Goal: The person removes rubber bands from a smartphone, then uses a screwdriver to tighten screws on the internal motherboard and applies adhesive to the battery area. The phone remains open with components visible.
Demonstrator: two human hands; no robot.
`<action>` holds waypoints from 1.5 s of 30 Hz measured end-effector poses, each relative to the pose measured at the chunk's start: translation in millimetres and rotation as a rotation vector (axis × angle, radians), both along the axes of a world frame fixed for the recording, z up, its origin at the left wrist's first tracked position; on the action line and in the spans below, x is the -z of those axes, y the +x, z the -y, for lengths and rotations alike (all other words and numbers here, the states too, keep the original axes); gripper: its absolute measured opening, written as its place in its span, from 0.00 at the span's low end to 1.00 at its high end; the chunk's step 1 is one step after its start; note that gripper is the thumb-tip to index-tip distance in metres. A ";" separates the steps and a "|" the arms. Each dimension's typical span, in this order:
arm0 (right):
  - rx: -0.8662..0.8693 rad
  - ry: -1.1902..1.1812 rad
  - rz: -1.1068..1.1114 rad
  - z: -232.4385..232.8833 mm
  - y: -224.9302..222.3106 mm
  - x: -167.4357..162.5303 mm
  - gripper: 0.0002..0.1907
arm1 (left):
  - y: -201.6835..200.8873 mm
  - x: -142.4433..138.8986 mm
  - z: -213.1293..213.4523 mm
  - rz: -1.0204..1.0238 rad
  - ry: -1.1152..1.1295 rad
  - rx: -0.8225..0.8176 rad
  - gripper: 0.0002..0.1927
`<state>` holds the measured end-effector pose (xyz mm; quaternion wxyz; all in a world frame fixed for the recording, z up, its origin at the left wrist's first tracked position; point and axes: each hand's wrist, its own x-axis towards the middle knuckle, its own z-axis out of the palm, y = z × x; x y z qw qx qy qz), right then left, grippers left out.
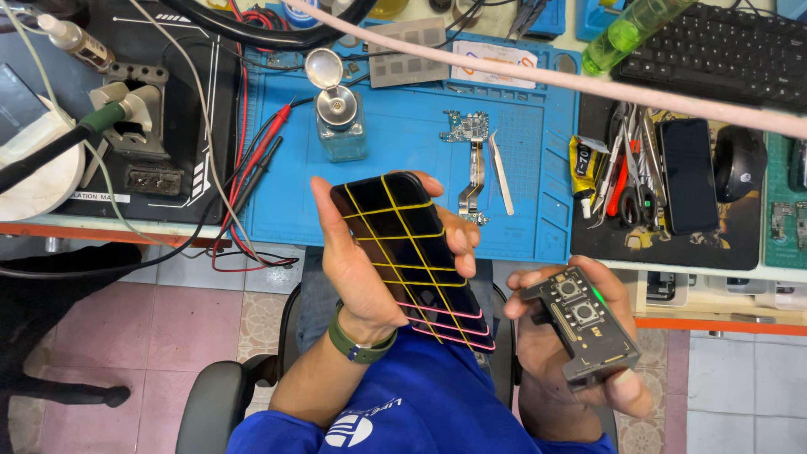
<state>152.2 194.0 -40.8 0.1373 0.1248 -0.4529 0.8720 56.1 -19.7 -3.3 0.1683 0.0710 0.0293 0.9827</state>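
Phone bound with bands in my left hand, small tester block in my right.

My left hand [361, 269] is wrapped around a black phone [412, 256] crisscrossed with yellow and pink rubber bands, near the bench edge below the blue mat [403, 151]. My right hand [572, 353] cups a dark test module [580, 324], fingers curled under it. I judge the two are being brought together; aligning the connector comes next.

Your left hand [361, 269] grips a black phone [412, 256] bound with yellow and pink rubber bands [403, 269]. Your right hand [572, 353] holds a small dark test board [580, 328], just beside the phone, before the blue mat [403, 151].
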 end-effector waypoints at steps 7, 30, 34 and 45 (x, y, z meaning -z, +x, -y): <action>0.112 0.138 -0.006 20.1 -1.3 -21.4 0.49 | -2.0 -4.6 -2.4 0.070 0.077 0.074 0.50; 0.508 0.442 -0.051 37.0 -14.0 -5.5 0.47 | -8.9 -6.0 -2.3 0.183 0.199 0.051 0.50; 0.476 0.428 -0.035 37.4 -15.2 -3.1 0.45 | -10.1 -4.7 -1.9 0.229 0.210 0.037 0.50; 0.327 0.265 0.092 47.8 -24.1 -0.9 0.45 | -11.4 -4.2 -2.7 0.385 -0.027 -0.215 0.47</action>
